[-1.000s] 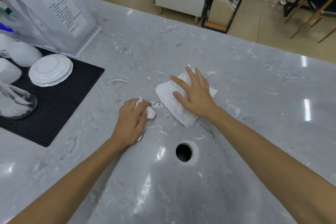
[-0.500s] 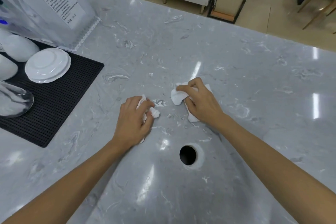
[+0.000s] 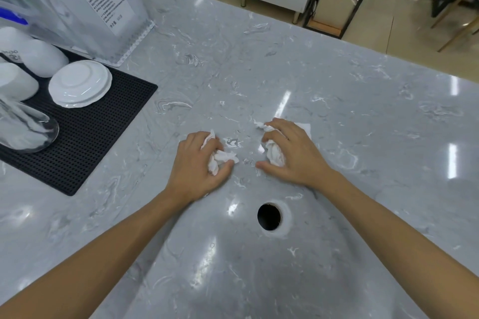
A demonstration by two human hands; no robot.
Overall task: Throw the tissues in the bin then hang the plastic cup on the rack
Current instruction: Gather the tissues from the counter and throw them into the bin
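Observation:
Both hands rest on the grey marble counter. My left hand is closed around a crumpled white tissue that pokes out between thumb and fingers. My right hand is bunching a second white tissue under its curled fingers; a corner of it shows beyond the knuckles. A clear plastic cup lies on its side on the black mat at the left edge. No bin or rack shows in this view.
A round hole is cut in the counter just in front of my hands. On the mat sit a stack of white saucers and upturned white cups. A clear sign stand rises behind them. Cabinet and shelving stand beyond the counter.
My right hand went from flat on a spread tissue to gathering it into a crumpled wad. My left hand kept its grip on the other tissue.

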